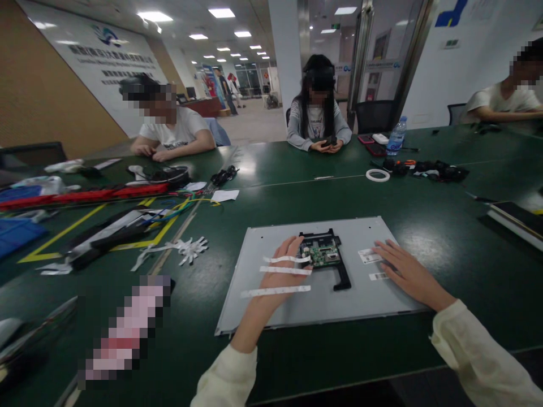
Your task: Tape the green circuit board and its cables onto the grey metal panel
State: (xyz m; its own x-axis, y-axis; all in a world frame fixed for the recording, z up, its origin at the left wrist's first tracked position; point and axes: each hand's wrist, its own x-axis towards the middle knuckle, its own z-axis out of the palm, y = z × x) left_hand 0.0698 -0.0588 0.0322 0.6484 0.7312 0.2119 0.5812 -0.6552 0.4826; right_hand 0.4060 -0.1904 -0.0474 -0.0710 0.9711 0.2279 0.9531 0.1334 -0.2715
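Note:
A grey metal panel point(322, 308) lies flat on the green table in front of me. On it sits a black plastic bracket point(339, 277) holding a small green circuit board point(323, 254). My left hand point(285, 270) rests on the panel with fingertips at the board's left edge; three white tape strips point(275, 291) lie across or beside the back of that hand. My right hand point(403, 270) lies flat, fingers spread, on the panel's right side next to two white labels point(368, 256). Neither hand grips anything.
Three people sit at the far side of the table. A tape roll point(377, 175), a water bottle point(396, 137) and black parts point(436, 169) lie at the back right. Red strips point(85, 196), cables and white scraps point(186, 249) fill the left.

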